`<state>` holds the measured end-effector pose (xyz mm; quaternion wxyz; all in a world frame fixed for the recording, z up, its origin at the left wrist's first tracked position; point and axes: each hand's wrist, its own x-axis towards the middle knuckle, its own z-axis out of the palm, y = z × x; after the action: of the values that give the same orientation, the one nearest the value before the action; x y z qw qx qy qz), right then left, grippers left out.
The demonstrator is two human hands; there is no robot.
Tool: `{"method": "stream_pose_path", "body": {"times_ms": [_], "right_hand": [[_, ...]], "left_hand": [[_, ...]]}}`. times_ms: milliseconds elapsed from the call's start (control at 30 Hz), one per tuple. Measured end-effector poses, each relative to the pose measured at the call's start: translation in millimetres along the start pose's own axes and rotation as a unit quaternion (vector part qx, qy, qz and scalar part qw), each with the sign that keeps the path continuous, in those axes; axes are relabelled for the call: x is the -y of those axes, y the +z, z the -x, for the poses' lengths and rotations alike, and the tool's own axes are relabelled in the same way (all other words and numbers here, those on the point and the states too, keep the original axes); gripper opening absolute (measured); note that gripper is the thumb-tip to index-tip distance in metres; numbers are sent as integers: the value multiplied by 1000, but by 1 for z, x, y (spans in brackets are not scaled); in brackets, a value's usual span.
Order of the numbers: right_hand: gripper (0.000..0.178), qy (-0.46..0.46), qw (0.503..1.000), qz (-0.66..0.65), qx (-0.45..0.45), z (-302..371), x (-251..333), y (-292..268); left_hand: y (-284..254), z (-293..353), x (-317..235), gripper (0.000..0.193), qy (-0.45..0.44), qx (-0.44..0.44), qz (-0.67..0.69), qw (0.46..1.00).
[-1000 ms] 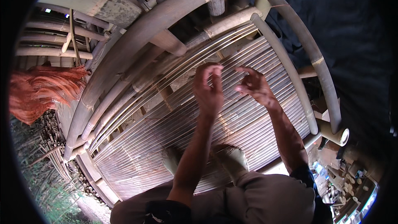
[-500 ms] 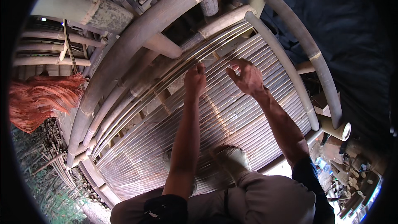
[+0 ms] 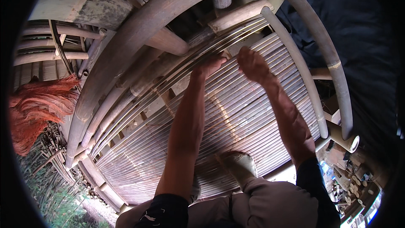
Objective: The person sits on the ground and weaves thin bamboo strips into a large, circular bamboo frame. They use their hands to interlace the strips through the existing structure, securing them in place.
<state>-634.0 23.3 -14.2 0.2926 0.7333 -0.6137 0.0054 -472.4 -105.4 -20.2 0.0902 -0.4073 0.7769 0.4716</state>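
Beneath my arms spreads a slatted bamboo seat (image 3: 253,114), made of many thin strips lying side by side. At its far side, my left hand (image 3: 209,66) is closed, with the fingertips pointing right, above several loose strips (image 3: 147,97) separated by gaps from the rest. A little to the right, my right hand (image 3: 254,66) is curled into a fist over the slats. Whatever either hand holds is hidden or too thin to make out. A lashing line (image 3: 223,114) crosses the slats.
Thick bamboo rails (image 3: 130,46) frame the far and left sides. A curved bamboo armrest (image 3: 320,55) rises on the right. Red-orange fibre strands (image 3: 42,105) hang at left. Dark cloth (image 3: 363,50) covers the right side. Bamboo offcuts (image 3: 350,185) lie lower right. My foot (image 3: 238,164) rests on the slats.
My right hand has closed from a loosely spread pose and risen slightly. My left hand has turned, its fingertips now pointing right and a little higher. The view has shifted slightly.
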Motion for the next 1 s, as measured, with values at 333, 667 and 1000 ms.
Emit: {"method": "stream_pose_path", "body": {"times_ms": [333, 667, 1000], "right_hand": [[18, 65, 966, -167, 185, -57, 3, 4], [34, 262, 543, -585, 542, -97, -30, -17], [44, 304, 513, -795, 114, -66, -53, -65]], "left_hand": [[7, -3, 16, 44, 66, -25, -96, 993], [8, -1, 7, 52, -22, -57, 19, 998], [30, 80, -1, 32, -25, -396, 66, 915]]}}
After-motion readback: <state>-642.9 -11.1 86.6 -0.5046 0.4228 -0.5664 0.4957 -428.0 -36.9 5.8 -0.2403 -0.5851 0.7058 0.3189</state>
